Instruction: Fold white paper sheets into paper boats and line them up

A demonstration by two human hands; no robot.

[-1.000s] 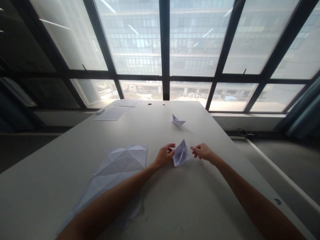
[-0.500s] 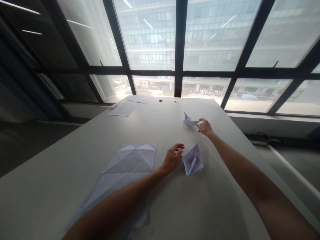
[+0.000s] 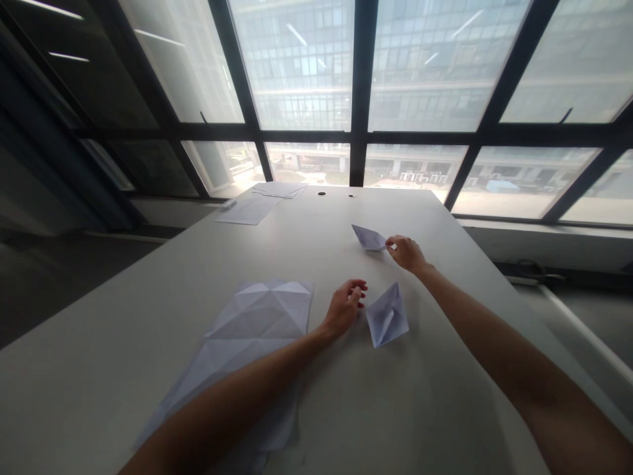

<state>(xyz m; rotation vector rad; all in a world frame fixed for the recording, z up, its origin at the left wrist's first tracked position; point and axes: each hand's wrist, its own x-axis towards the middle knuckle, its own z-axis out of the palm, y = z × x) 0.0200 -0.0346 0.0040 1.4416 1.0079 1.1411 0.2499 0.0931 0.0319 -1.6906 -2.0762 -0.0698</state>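
My right hand (image 3: pixel 406 253) pinches the near corner of a folded white paper boat (image 3: pixel 370 239), which sits tilted on the far right part of the table. Closer to me, a second paper boat (image 3: pixel 388 318) stands on the tabletop with its folded peak showing. Just left of it rests my left hand (image 3: pixel 345 305), fingers loosely curled and apart, with nothing visible in them. Creased sheets of paper (image 3: pixel 262 316) lie under and beyond my left forearm, which hides part of them.
Flat paper sheets (image 3: pixel 250 210) lie at the far left of the white table (image 3: pixel 198 270). Two small holes, one a round cable hole (image 3: pixel 321 194), are near the far edge. Large dark-framed windows (image 3: pixel 359 138) rise behind the table.
My right hand has closed on the far paper boat's corner, and the boat has turned and tipped. My left hand and the nearer boat stay in place; the view has shifted slightly.
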